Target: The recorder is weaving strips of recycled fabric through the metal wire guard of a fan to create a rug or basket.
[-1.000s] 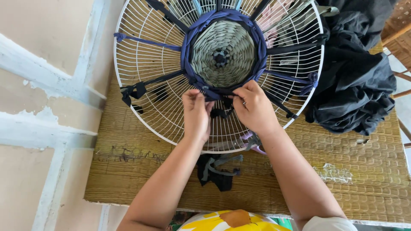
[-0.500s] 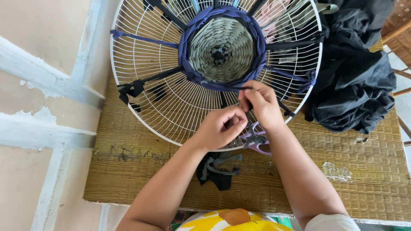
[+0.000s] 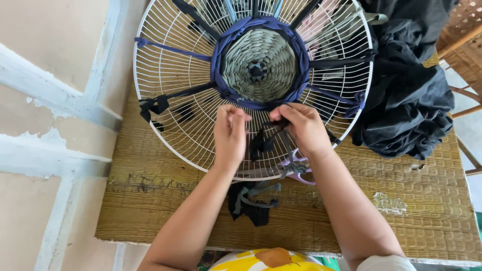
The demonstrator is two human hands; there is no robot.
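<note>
Pulling apart again, the two hands have come back level at the near edge of the woven disc (image 3: 259, 65): half a second ago the left hand (image 3: 230, 134) had dropped low toward the scissors (image 3: 296, 168), and now it sits up beside the right hand (image 3: 300, 128), fingers pinched shut on something I cannot make out. The right hand is closed on a black fabric strip (image 3: 263, 141), whose loose end hangs between the two wrists over the white wire fan guard (image 3: 175, 125). That suggests another pass of weaving is being drawn snug against the blue band (image 3: 217, 65). The strip lies just under the right fingers, touching the disc's rim. Spare fabric scraps (image 3: 251, 203) lie on the mat-covered table (image 3: 150, 200), a black cloth heap (image 3: 406, 100) to the right.
</note>
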